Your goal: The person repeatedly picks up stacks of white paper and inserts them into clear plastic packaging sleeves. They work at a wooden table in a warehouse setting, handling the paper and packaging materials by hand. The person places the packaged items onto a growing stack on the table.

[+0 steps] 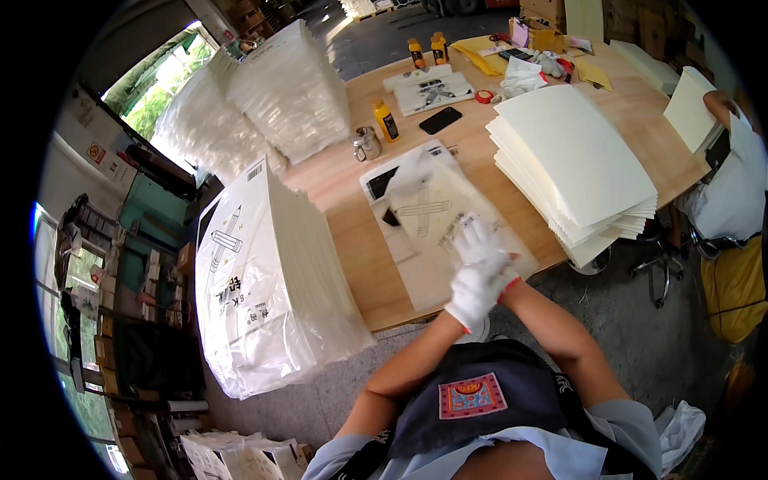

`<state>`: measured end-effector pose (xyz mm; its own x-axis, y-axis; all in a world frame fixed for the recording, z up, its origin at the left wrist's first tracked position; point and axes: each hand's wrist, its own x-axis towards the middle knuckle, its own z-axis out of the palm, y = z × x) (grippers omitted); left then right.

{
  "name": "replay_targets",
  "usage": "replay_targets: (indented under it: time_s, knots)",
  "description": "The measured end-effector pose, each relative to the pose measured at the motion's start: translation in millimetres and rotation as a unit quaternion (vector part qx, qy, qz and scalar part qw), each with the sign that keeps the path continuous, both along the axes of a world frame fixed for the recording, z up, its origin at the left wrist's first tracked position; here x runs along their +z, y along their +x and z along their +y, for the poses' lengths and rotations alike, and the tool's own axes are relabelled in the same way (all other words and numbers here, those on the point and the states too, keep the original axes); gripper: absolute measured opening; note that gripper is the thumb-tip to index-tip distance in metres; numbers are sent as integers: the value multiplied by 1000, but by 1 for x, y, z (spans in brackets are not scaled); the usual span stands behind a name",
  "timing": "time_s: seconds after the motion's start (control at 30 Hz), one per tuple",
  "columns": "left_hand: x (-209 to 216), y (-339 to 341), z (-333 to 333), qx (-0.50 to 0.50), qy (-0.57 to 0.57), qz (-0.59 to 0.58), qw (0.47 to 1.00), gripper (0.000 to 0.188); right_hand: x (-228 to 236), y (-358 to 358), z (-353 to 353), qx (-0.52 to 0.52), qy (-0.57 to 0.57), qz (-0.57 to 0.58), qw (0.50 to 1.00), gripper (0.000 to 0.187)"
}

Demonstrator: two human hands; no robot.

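Observation:
Both my hands wear white gloves with red cuffs and overlap above the table's near edge. My right hand (477,242) lies over a translucent plastic bag, its fingers stretched toward the far side. My left hand (474,293) crosses in front of the right one near the wrist; its fingers are partly hidden, so their grip is unclear. The plastic bag (426,210), printed with a pencil drawing, seems to have pale sheets in or beneath it. Another printed bag (378,186) lies under it. To the right stands a thick stack of cream paper (572,152).
A tall pile of filled printed bags (264,280) stands left, with bundles of clear bags (292,92) behind. Farther back are a metal jar (366,144), a yellow bottle (385,122), a black phone (441,120) and red tape (485,97). Another person (732,180) holds paper at right.

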<state>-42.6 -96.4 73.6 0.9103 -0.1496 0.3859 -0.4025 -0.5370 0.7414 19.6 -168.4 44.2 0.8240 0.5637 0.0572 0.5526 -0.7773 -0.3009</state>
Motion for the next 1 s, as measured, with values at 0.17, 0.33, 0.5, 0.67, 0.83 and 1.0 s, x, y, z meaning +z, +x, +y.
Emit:
replay_targets:
  time_s: [0.17, 0.33, 0.5, 0.67, 0.83, 1.0]
  knots:
    - [-41, -25, 37, 79, -85, 81, 990, 29, -11, -84, -59, 93, 216, -167, 957, 31]
    - [-78, -81, 42, -48, 142, -26, 988, 37, -31, -73, -91, -117, 81, -136, 981, 42]
    - [-127, -121, 104, 272, 240, 15, 932, 18, -38, -74, -107, -83, -86, -60, 991, 19]
    - [-78, -168, 85, 381, -287, 211, 853, 15, 7, -107, -116, 61, -147, -64, 985, 11]
    - [-24, -213, 73, 206, -263, 340, 879, 9, 10, -144, -135, 155, -164, 14, 974, 15]
    - [-55, -169, 83, 275, -167, 191, 927, 6, 19, -100, -111, 186, -56, -117, 974, 13]
